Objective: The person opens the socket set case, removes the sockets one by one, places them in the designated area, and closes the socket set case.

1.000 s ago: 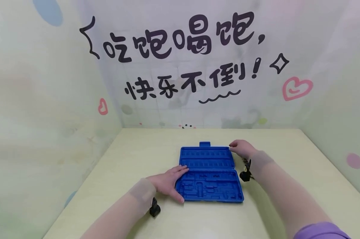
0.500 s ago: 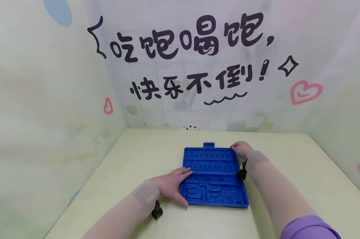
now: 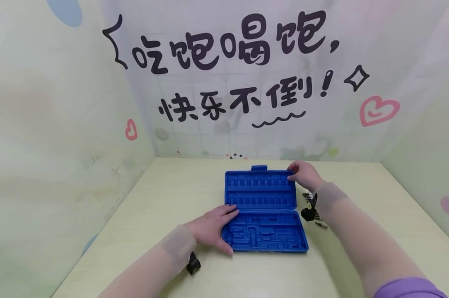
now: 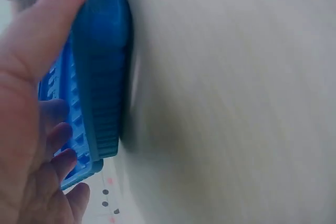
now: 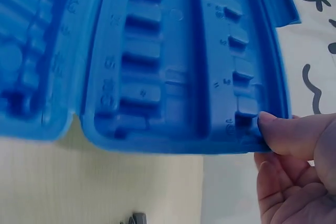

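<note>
A blue plastic tool case (image 3: 265,231) with moulded slots lies unfolded on the table, its lid half (image 3: 259,194) at the back tilted up. My left hand (image 3: 211,229) rests on the left side of the front half, fingers spread and thumb at the near corner. At the lid's far right corner my right hand (image 3: 304,174) pinches the rim between thumb and fingers. In the right wrist view the thumb presses the inside of the lid (image 5: 184,77), with the other fingers behind it. The slots that show hold no tools.
Several small metal pieces (image 3: 321,225) lie on the table right of the case, partly hidden by the right wrist and its black camera (image 3: 308,213). A latch tab (image 3: 259,168) sticks out from the lid's far edge. A printed wall sheet (image 3: 247,136) stands behind the table.
The lid went down flatter half a second ago and now stands raised again, with my right hand lifted at its corner. My left hand has stayed on the case's left side.
</note>
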{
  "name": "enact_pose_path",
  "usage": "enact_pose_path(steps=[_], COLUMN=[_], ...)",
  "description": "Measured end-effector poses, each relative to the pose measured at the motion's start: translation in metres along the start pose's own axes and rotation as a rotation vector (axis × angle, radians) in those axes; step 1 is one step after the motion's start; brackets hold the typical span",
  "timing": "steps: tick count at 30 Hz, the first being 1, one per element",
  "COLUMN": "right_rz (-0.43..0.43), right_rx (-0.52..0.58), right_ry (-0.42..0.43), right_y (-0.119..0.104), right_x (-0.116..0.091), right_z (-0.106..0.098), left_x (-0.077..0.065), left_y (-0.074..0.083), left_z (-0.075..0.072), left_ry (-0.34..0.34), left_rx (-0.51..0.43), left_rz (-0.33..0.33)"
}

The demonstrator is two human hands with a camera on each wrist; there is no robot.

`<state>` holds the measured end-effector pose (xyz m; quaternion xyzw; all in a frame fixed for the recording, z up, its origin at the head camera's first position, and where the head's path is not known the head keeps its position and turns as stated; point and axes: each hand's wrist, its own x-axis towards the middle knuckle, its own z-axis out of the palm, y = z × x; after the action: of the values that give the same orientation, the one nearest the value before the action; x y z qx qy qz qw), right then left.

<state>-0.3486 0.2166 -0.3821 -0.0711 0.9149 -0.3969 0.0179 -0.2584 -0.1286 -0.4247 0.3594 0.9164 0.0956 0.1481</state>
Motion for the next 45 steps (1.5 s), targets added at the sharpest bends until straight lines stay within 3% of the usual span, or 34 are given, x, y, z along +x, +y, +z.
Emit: enact_pose_path(steps=[3, 6, 9, 11, 13, 15, 18, 24, 30, 34, 39, 45], right_rz=[-0.012, -0.019, -0.024, -0.027, -0.034, -0.035, -0.034, -0.066, -0.108, -0.193, -0.328, -0.405], right_rx=[-0.021, -0.035, -0.038, -0.034, -0.029, -0.023, -0.024, -0.075, -0.075, -0.104, -0.189, -0.274], right_ry=[0.000, 0.001, 0.012, 0.016, 0.012, -0.001, -0.025, -0.016, 0.062, 0.123, 0.159, 0.073], right_y=[0.001, 0.000, -0.001, -0.002, -0.002, -0.003, -0.004, -0.007, -0.009, -0.012, -0.014, -0.008], right_x=[-0.003, -0.008, -0.011, -0.012, -0.013, -0.013, -0.013, -0.014, -0.012, -0.016, -0.031, -0.068], right_z=[-0.002, -0.002, 0.000, 0.001, 0.002, 0.004, 0.006, 0.004, -0.002, -0.003, -0.005, -0.006], left_x=[0.001, 0.009, 0.024, 0.035, 0.045, 0.051, 0.058, 0.067, 0.069, 0.067, 0.053, 0.020], left_y=[-0.001, -0.005, -0.016, -0.025, -0.034, -0.041, -0.047, -0.052, -0.051, -0.047, -0.036, -0.019], left_z=[-0.007, -0.025, -0.047, -0.059, -0.066, -0.068, -0.070, -0.073, -0.077, -0.079, -0.074, -0.059], left_ry=[0.045, 0.177, 0.379, 0.447, 0.459, 0.417, 0.344, 0.309, 0.412, 0.472, 0.530, 0.556], left_rx=[-0.057, -0.154, -0.260, -0.339, -0.414, -0.472, -0.487, -0.424, -0.362, -0.324, -0.191, -0.019], left_rz=[0.026, -0.007, -0.120, -0.220, -0.301, -0.359, -0.378, -0.318, -0.268, -0.256, -0.179, 0.026])
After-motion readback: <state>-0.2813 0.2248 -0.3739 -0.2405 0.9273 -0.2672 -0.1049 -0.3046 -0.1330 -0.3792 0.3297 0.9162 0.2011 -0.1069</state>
